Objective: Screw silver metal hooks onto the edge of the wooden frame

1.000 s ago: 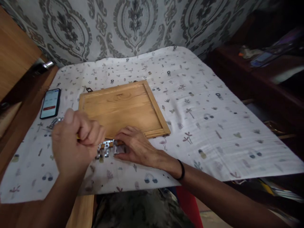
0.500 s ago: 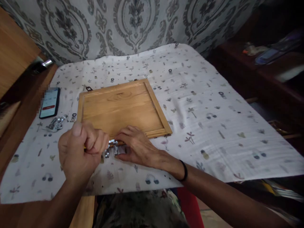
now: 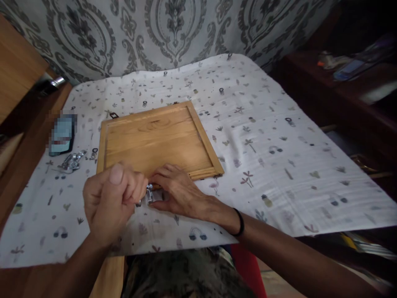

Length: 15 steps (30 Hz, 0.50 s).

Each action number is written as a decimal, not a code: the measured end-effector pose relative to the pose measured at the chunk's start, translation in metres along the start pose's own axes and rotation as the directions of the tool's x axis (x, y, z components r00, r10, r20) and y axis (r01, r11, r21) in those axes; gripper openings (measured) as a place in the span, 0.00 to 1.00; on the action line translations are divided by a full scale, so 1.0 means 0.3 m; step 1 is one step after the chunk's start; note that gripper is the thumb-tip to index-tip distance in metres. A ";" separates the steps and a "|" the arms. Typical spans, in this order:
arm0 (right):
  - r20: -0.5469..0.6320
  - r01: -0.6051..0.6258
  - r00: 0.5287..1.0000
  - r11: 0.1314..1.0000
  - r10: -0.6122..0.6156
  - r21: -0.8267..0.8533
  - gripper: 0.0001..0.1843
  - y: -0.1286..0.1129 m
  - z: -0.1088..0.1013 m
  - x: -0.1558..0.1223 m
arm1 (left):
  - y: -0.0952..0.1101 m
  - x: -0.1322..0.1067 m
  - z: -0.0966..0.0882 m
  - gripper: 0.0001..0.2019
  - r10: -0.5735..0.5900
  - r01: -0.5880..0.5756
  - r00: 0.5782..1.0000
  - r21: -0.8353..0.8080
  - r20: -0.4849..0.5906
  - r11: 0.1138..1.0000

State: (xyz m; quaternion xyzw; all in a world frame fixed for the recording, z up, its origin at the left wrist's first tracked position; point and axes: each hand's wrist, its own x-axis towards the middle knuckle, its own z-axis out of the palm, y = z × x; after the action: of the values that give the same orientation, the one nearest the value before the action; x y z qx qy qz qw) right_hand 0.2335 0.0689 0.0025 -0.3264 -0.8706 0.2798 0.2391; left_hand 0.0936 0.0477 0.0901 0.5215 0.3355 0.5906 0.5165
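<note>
Head view showed your wooden board (image 3: 155,138) lying flat on the cloth-covered table (image 3: 263,145), its raised rim upward and its near edge by your hands. Your left hand (image 3: 108,198) was balled into a fist in front of the board's near left corner, fingers closed; you could not tell what they gripped, because the fist itself hid it. Your right hand (image 3: 182,192) lay over the middle of the near edge, fingers and thumb bent, with a shiny metal fitting (image 3: 149,194) at their tips; whether they pinched it or only touched it could not be told. Part of a second metal piece (image 3: 138,203) peeked out just beside your left fist, which blocked the rest. Left of the board you had a small heap of metal parts (image 3: 72,161), and just beyond it a phone (image 3: 63,134), its screen blurred. A dark metal loop (image 3: 114,116) jutted from the board's far edge, near its left corner. Behind the table hung a grey patterned curtain (image 3: 130,25); wooden furniture (image 3: 18,62) crowded your left, and a dark shelf (image 3: 310,87) with clutter stood past the table's right side.
</note>
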 end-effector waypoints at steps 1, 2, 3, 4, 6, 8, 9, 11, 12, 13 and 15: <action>0.000 -0.002 1.000 1.000 0.002 -0.005 0.24 0.000 0.000 0.000 | -0.002 0.000 -0.001 0.29 0.002 -0.002 1.000 0.006 0.027 1.000; -0.002 -0.005 1.000 1.000 0.005 -0.009 0.23 0.000 -0.001 0.000 | -0.004 0.001 -0.005 0.30 -0.002 0.002 0.998 0.008 0.061 1.000; -0.003 -0.006 1.000 1.000 0.006 -0.012 0.23 0.000 -0.001 0.000 | -0.008 0.002 -0.010 0.30 -0.011 0.010 0.996 0.002 0.094 1.000; -0.003 -0.005 1.000 1.000 0.005 -0.012 0.23 -0.001 -0.001 0.001 | -0.011 0.004 -0.018 0.30 -0.025 0.026 0.992 -0.010 0.124 1.000; -0.002 0.000 1.000 1.000 0.000 -0.007 0.23 -0.002 -0.001 0.001 | -0.018 0.010 -0.035 0.31 -0.057 0.066 0.985 -0.047 0.164 0.997; -0.003 0.000 1.000 1.000 0.000 -0.005 0.22 -0.003 0.000 0.002 | -0.023 0.016 -0.051 0.31 -0.083 0.100 0.975 -0.074 0.206 0.992; -0.008 0.000 1.000 1.000 0.000 -0.004 0.22 -0.003 0.000 0.001 | -0.024 0.019 -0.058 0.31 -0.090 0.110 0.968 -0.074 0.235 0.991; -0.022 0.000 1.000 1.000 0.000 0.001 0.23 -0.002 0.002 0.001 | -0.023 0.025 -0.068 0.30 -0.083 0.109 0.946 -0.066 0.313 0.992; -0.029 0.004 1.000 1.000 -0.004 0.003 0.23 -0.002 0.003 0.000 | -0.022 0.028 -0.072 0.29 -0.075 0.102 0.932 -0.058 0.353 0.993; -0.036 0.008 0.999 1.000 -0.008 0.006 0.23 -0.001 0.004 0.000 | -0.020 0.032 -0.076 0.29 -0.063 0.092 0.918 -0.055 0.392 0.994; -0.046 0.015 0.999 1.000 -0.015 0.013 0.23 0.001 0.005 -0.001 | -0.017 0.040 -0.082 0.28 -0.046 0.080 0.890 -0.055 0.454 0.995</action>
State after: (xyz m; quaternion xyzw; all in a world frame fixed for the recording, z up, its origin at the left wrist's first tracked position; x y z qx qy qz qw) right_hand 0.2330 0.0682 0.0011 -0.3246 -0.8655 0.2761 0.2632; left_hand 0.0721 0.0640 0.0829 0.6141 0.2015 0.4479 0.6178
